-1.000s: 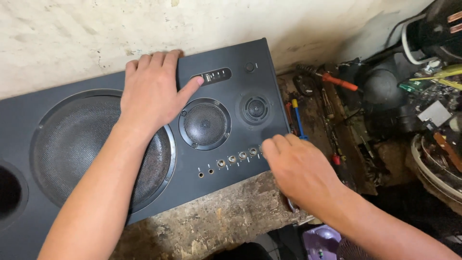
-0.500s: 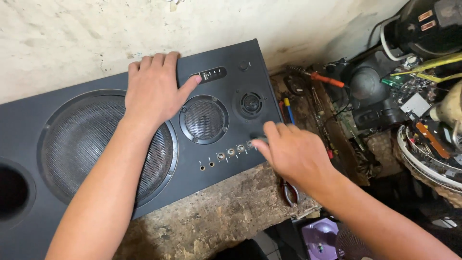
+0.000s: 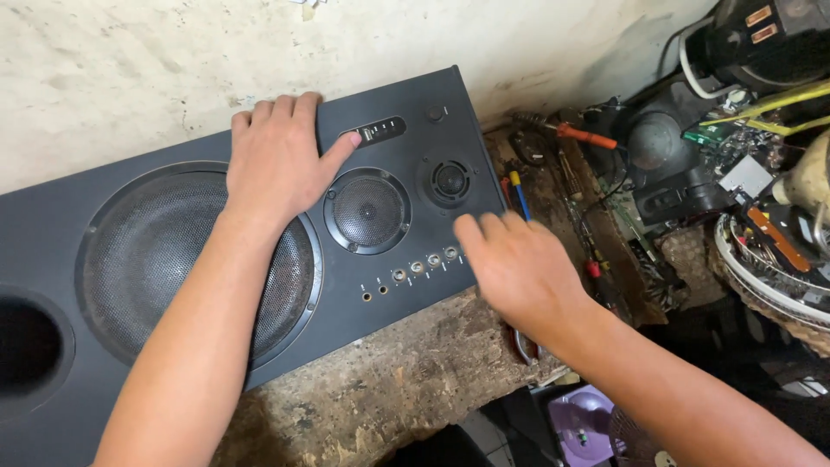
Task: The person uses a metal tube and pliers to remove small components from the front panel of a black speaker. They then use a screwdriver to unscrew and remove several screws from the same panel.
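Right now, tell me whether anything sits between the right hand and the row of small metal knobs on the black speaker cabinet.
Nothing visible does. The right hand hovers at the black speaker cabinet's lower right corner, fingertips right beside the row of small metal knobs.

Matte black speaker cabinet (image 3: 173,380) with dark grey mesh cones and silver jack sockets (image 3: 424,266); orange-handled screwdriver (image 3: 575,133); blue-and-yellow tool (image 3: 519,192); mottled brown bench (image 3: 389,380); stained off-white wall (image 3: 130,69); purple container (image 3: 581,415).
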